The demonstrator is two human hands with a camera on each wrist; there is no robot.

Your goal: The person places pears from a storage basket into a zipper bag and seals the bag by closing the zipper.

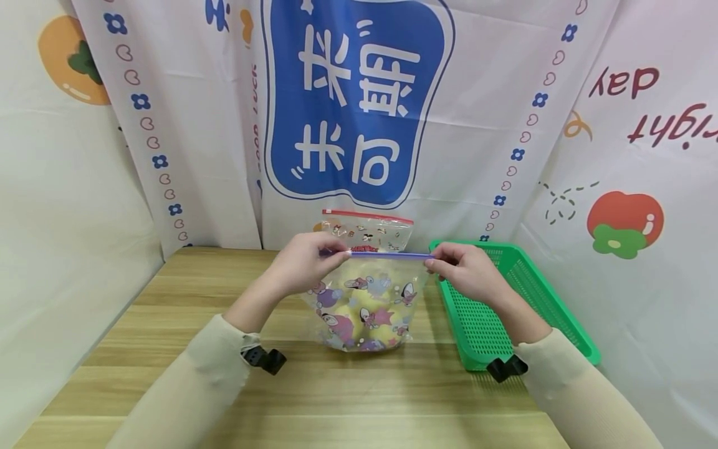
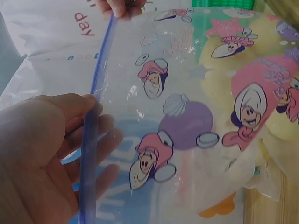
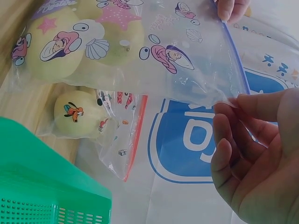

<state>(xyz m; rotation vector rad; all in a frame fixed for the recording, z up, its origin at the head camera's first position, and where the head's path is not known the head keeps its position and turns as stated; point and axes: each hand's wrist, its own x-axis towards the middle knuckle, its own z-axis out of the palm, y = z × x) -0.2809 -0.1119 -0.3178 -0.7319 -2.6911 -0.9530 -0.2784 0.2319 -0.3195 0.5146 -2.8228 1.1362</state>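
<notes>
A clear zip bag [image 1: 367, 318] printed with pink and purple cartoon characters stands on the wooden table, with several round pale yellow things [image 3: 56, 46] inside. Along its top runs a blue-purple zip strip [image 1: 389, 255]. My left hand [image 1: 305, 262] pinches this strip toward its left end between thumb and fingers; in the left wrist view the fingers show through the film. At the right end, my right hand [image 3: 261, 149] pinches the corner of the bag with thumb and forefinger. The strip is stretched straight between both hands.
Behind it stands another clear zip bag [image 3: 119, 135] with a red strip, holding a round yellow thing [image 3: 77, 114]. A green plastic basket [image 1: 465, 337] lies to the right on the wooden table [image 1: 185, 312]. Printed white cloth [image 1: 493, 93] hangs around the back and sides.
</notes>
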